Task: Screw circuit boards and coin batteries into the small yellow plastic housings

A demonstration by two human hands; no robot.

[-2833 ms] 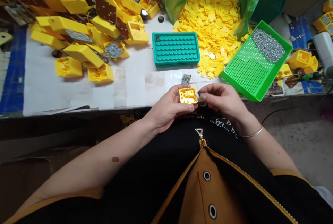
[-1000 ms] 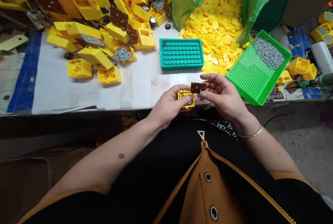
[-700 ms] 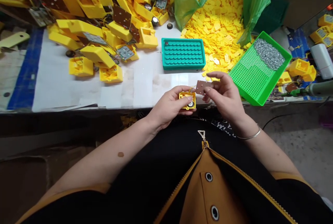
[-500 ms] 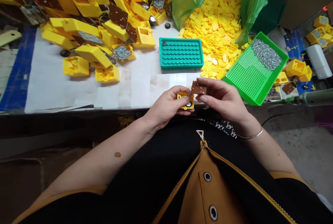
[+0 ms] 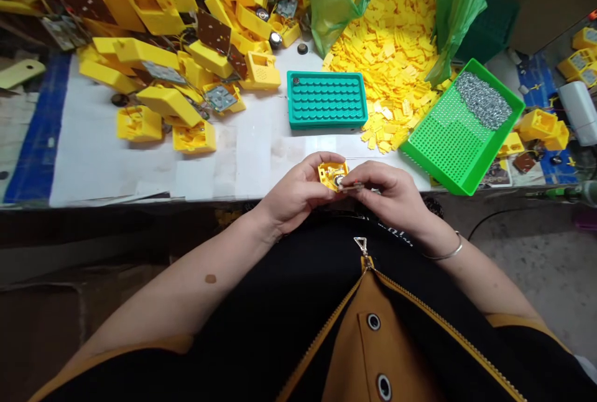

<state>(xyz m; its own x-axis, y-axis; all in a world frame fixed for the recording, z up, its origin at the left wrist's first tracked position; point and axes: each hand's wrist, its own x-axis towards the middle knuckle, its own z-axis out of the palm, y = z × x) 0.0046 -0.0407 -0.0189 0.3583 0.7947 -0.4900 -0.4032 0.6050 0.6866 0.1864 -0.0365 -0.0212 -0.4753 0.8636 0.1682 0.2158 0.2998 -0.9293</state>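
Observation:
A small yellow plastic housing (image 5: 330, 174) is held in my left hand (image 5: 298, 193), its open side facing up at the table's front edge. Inside it, near the right corner, sits a round silver-and-black part (image 5: 339, 182). My right hand (image 5: 389, 190) pinches a brown circuit board (image 5: 352, 186), seen almost edge-on, close against the housing's right side. The fingers of my right hand hide part of the board, and whatever wires join it to the housing cannot be made out.
A teal tray with round pockets (image 5: 326, 119) lies beyond my hands. Right of it, yellow plastic pieces (image 5: 392, 60) spill from a green bag (image 5: 461, 10). A green basket (image 5: 448, 156) holds silver screws (image 5: 485, 100). Yellow housings with boards (image 5: 168, 106) are heaped at the left.
My right hand has brought the circuit board down and slightly left, turning it from face-up to nearly edge-on beside the housing. My left thumb has moved off the housing's inside.

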